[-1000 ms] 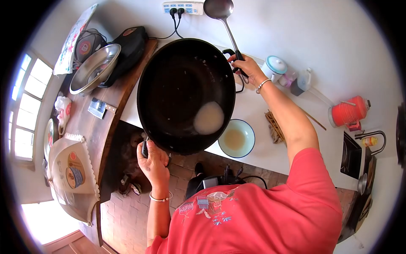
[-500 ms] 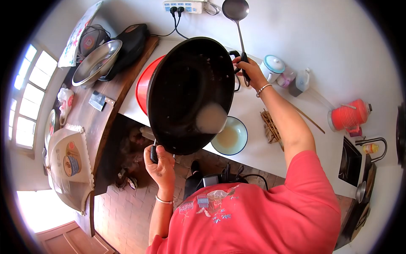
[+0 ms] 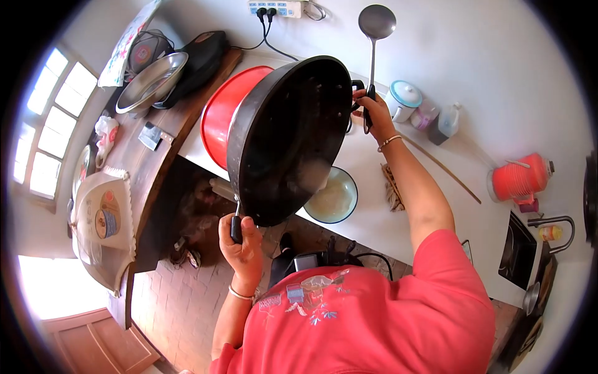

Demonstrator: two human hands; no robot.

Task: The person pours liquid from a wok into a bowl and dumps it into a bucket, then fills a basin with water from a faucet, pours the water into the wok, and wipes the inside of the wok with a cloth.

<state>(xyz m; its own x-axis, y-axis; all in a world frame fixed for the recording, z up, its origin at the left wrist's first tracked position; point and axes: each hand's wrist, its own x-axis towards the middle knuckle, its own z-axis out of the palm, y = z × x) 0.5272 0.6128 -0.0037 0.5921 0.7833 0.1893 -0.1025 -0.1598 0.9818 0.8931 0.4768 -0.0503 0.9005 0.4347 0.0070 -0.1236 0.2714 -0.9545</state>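
A large black wok point(image 3: 293, 143) hangs steeply tilted over the counter, its inside facing right. My left hand point(image 3: 243, 243) is closed round its black handle at the lower edge. My right hand point(image 3: 375, 112) grips the wok's side handle together with the black handle of a metal ladle point(image 3: 377, 23), whose bowl points up. Pale liquid lies at the wok's lower right rim, beside a blue-rimmed white bowl point(image 3: 344, 215) with cloudy liquid in it. The rim partly overlaps the bowl, so whether they touch is unclear. Behind the wok stands a red tub point(image 3: 218, 118).
On the wooden table at left lie a cleaver point(image 3: 149, 137), a metal basin point(image 3: 134, 96) and a food cover point(image 3: 93, 230). The white counter point(image 3: 423, 199) holds a lidded mug point(image 3: 405, 93), a stick point(image 3: 445, 168), a bundle of twigs point(image 3: 391, 187) and a red thermos point(image 3: 520, 177).
The wok has tipped further to the right, and its pale liquid has shrunk toward the rim. The bowl's liquid looks larger. More of the red tub shows.
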